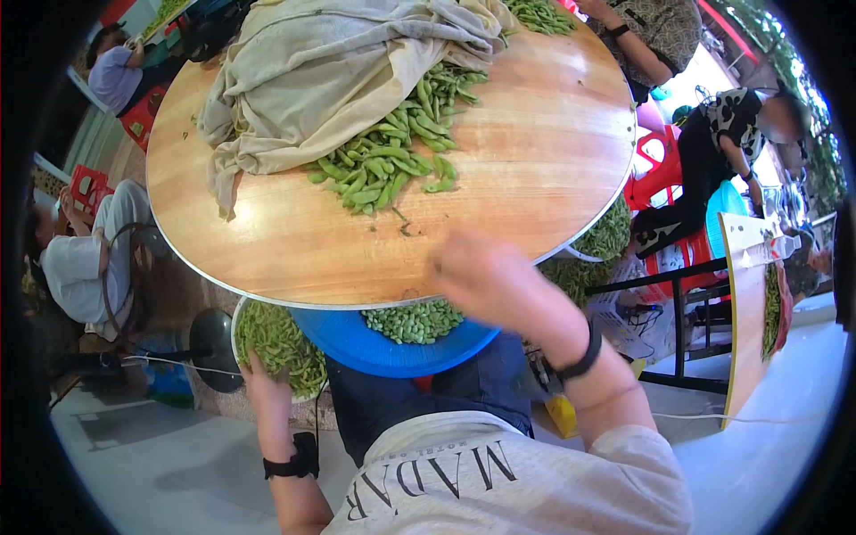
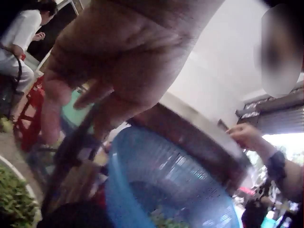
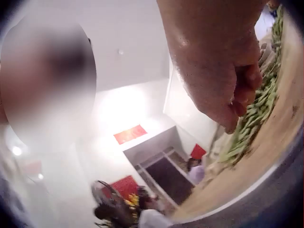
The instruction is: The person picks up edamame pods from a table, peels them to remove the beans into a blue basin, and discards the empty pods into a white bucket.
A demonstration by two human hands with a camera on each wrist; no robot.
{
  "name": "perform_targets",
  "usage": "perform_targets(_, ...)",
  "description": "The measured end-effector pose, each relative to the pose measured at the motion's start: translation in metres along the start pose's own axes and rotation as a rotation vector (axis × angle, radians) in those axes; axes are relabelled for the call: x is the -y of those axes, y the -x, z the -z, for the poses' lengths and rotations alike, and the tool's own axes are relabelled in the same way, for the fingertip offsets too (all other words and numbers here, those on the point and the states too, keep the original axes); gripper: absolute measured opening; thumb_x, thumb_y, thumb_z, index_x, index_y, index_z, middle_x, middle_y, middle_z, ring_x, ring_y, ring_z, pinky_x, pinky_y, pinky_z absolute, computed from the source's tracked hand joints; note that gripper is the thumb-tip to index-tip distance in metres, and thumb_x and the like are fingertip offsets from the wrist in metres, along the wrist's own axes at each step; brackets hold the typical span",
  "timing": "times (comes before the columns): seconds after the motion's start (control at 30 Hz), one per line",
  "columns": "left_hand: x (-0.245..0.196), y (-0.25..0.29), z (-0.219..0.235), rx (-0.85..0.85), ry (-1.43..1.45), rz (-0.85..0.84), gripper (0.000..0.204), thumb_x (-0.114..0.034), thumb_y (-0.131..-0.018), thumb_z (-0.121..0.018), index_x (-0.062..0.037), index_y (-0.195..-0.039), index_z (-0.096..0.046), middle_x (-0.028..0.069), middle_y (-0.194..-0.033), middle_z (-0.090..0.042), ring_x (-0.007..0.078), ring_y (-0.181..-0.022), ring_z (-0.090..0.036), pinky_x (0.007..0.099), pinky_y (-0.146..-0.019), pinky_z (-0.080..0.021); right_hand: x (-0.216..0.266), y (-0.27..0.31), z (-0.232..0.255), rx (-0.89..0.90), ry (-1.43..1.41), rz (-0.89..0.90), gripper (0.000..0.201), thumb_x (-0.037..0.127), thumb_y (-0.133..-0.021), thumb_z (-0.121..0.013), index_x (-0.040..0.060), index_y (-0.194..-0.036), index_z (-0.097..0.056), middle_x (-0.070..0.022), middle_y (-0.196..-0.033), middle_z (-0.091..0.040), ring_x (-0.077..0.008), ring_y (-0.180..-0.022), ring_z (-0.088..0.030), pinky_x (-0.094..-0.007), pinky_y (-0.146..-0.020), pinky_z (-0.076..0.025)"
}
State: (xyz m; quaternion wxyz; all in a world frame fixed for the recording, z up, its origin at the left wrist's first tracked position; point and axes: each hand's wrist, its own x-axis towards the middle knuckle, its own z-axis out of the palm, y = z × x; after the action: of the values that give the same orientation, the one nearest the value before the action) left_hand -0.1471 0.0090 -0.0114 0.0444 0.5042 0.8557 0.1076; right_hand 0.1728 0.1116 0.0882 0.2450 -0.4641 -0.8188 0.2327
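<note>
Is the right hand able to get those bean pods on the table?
Probably yes: the right hand is by the wooden table, and nothing seems to block its way to the uncovered bean pods.

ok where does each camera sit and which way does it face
Head: worn on the head, facing forward and down over the table; left hand, right hand and shirt show.
Left wrist: on that wrist, looking past the left hand toward the blue basket.
Right wrist: on that wrist, looking past the right hand along the tabletop.
Head and left wrist share the basket; head and right wrist, the pods.
</note>
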Motion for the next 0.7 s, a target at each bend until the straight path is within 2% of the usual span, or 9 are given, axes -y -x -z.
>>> perform_targets(0.07,0.008,-0.009,-0.002,0.167,0.160,-0.022,0.036,-0.010,-0.074,-0.063,0.0039,-0.107,-0.054,0.0206,-0.092,-0.060,0.0353,-0.085,-0.058,0.0375,-0.074,-0.046,-0.022,-0.047,0.002,-0.244,0.119,0.007,0.012,0.016,-0.074,-0.055,0.0044,-0.078,-0.055,-0.0176,-0.082,-0.051,-0.0360,-0.072,-0.054,-0.0433,-0.063,-0.045)
perform_targets(0.1,0.010,-0.014,-0.003,0.248,0.243,-0.031,0.035,-0.010,-0.075,-0.063,0.0044,-0.106,-0.055,0.0196,-0.090,-0.061,0.0331,-0.080,-0.060,0.0361,-0.071,-0.048,-0.034,-0.061,-0.002,-0.244,0.153,-0.005,0.012,0.016,-0.073,-0.055,0.0047,-0.078,-0.055,-0.0177,-0.083,-0.051,-0.0359,-0.072,-0.054,-0.0431,-0.062,-0.045)
perform_targets(0.2,-0.061,-0.009,0.057,0.525,0.735,0.070,0.027,-0.007,-0.077,-0.060,0.0052,-0.101,-0.056,0.0141,-0.086,-0.062,0.0183,-0.068,-0.060,0.0277,-0.058,-0.048,-0.054,-0.084,-0.004,-0.267,0.206,0.006,0.013,0.015,-0.073,-0.054,0.0054,-0.081,-0.056,-0.0176,-0.084,-0.051,-0.0357,-0.073,-0.053,-0.0427,-0.062,-0.045)
perform_targets(0.23,-0.067,-0.009,0.062,0.562,0.865,-0.019,0.020,-0.003,-0.080,-0.056,0.0039,-0.099,-0.058,0.0107,-0.088,-0.060,0.0080,-0.063,-0.056,0.0208,-0.051,-0.046,-0.055,-0.083,0.002,-0.276,0.192,0.035,0.013,0.015,-0.073,-0.055,0.0054,-0.082,-0.057,-0.0174,-0.084,-0.051,-0.0357,-0.073,-0.054,-0.0426,-0.062,-0.045)
perform_targets(0.33,-0.105,-0.013,0.077,0.464,1.086,-0.298,0.022,0.006,-0.076,-0.054,0.0045,-0.098,-0.058,0.0110,-0.097,-0.058,0.0088,-0.058,-0.055,0.0207,-0.050,-0.045,-0.046,-0.070,0.023,-0.235,0.148,0.068,0.016,0.013,-0.071,-0.055,0.0061,-0.085,-0.058,-0.0161,-0.084,-0.052,-0.0355,-0.072,-0.054,-0.0424,-0.061,-0.045)
perform_targets(0.43,-0.158,-0.017,0.090,0.251,1.012,-0.552,0.024,0.009,-0.074,-0.054,0.0036,-0.097,-0.058,0.0111,-0.099,-0.058,0.0093,-0.059,-0.054,0.0212,-0.051,-0.045,-0.018,-0.053,0.030,-0.080,0.122,0.157,0.013,0.011,-0.071,-0.057,0.0056,-0.083,-0.058,-0.0139,-0.081,-0.051,-0.0339,-0.071,-0.054,-0.0400,-0.060,-0.044)
perform_targets(0.53,-0.177,-0.021,0.077,0.254,0.805,-0.830,0.024,0.009,-0.072,-0.056,0.0034,-0.096,-0.059,0.0108,-0.094,-0.060,0.0097,-0.059,-0.054,0.0208,-0.052,-0.044,0.015,-0.029,0.035,0.065,0.136,0.218,0.011,0.009,-0.070,-0.058,0.0056,-0.080,-0.058,-0.0124,-0.078,-0.051,-0.0327,-0.068,-0.054,-0.0375,-0.058,-0.044)
perform_targets(0.57,-0.181,-0.020,0.077,0.296,0.732,-0.903,0.021,-0.001,-0.071,-0.063,0.0036,-0.091,-0.059,0.0158,-0.087,-0.060,0.0274,-0.063,-0.059,0.0296,-0.061,-0.047,0.021,-0.023,0.036,0.114,0.133,0.228,0.010,0.009,-0.070,-0.058,0.0057,-0.080,-0.058,-0.0120,-0.077,-0.051,-0.0325,-0.067,-0.054,-0.0369,-0.058,-0.044)
perform_targets(0.7,-0.176,-0.003,0.074,0.493,0.899,-0.639,0.015,-0.001,-0.071,-0.064,0.0035,-0.085,-0.061,0.0118,-0.073,-0.061,0.0195,-0.063,-0.060,0.0262,-0.058,-0.046,0.019,-0.005,0.026,-0.007,-0.068,0.211,0.012,0.011,-0.074,-0.058,0.0049,-0.084,-0.058,-0.0095,-0.074,-0.054,-0.0249,-0.065,-0.056,-0.0335,-0.056,-0.044)
